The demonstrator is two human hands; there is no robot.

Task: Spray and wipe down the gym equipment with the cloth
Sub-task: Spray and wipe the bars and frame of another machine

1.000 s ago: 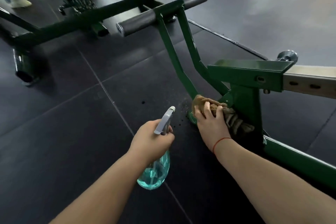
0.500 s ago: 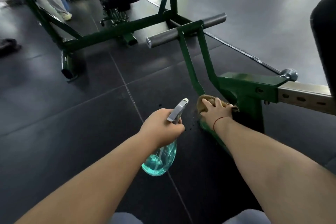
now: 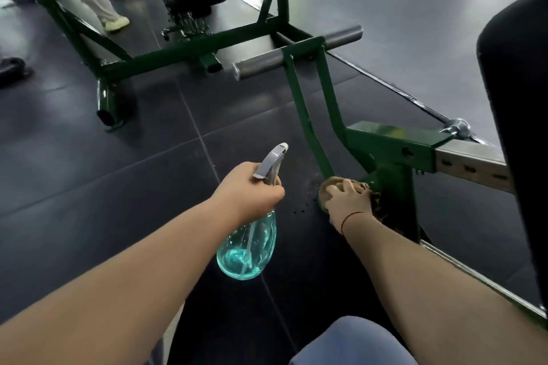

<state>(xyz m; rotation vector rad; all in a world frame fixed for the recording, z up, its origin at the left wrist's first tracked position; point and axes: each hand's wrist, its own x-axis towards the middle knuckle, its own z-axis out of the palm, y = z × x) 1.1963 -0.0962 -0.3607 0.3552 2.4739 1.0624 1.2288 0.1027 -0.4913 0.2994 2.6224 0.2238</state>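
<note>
Bunching the soft, limp cloth (image 3: 331, 184) on the frame (image 3: 391, 187), the right hand (image 3: 347, 205) presses; the left hand (image 3: 249, 190) grips the light bottle (image 3: 247, 249) by its neck.

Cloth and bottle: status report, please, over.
Left hand grips spray bottle. Right hand holds cloth against green frame base. Nothing blocking the wipe.

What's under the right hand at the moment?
The right hand grips a bunched brown cloth against the foot of the green frame. The metal directly beneath cloth and hand is covered, so wet or dry cannot be seen.
</note>
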